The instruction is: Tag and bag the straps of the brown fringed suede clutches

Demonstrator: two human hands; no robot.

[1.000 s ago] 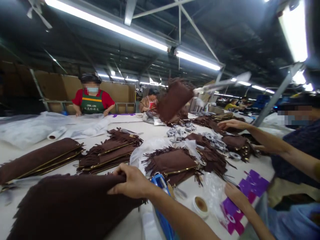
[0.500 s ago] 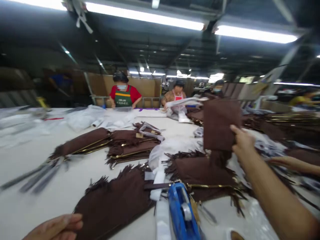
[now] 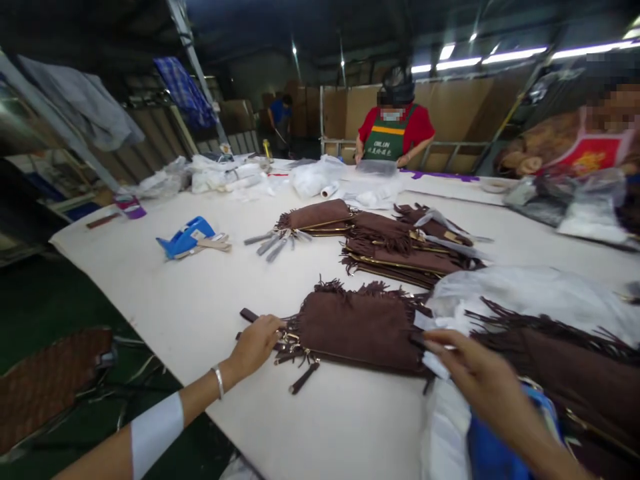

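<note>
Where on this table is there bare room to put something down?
The widest bare table lies between the blue tape dispenser, the metal strips and the left hand. A smaller strip fronts the fringed bag, from that hand to the right hand. Crowded: the right side, under clear plastic and the bag stack.

A wide white table [image 3: 150, 267] stands on a dark green floor [image 3: 45, 300]. Brown cardboard sheets [image 3: 460, 107] stand along the far side, with a metal rail [image 3: 453, 143] before them. Strip lights [image 3: 515, 53] glow at upper right under a dark ceiling [image 3: 300, 20]. At left a slanted metal post [image 3: 193, 60] rises, with a blue checked cloth [image 3: 185, 90] and a grey cloth [image 3: 85, 107] hanging near it. A brown woven seat [image 3: 50, 373] stands at lower left.
</note>
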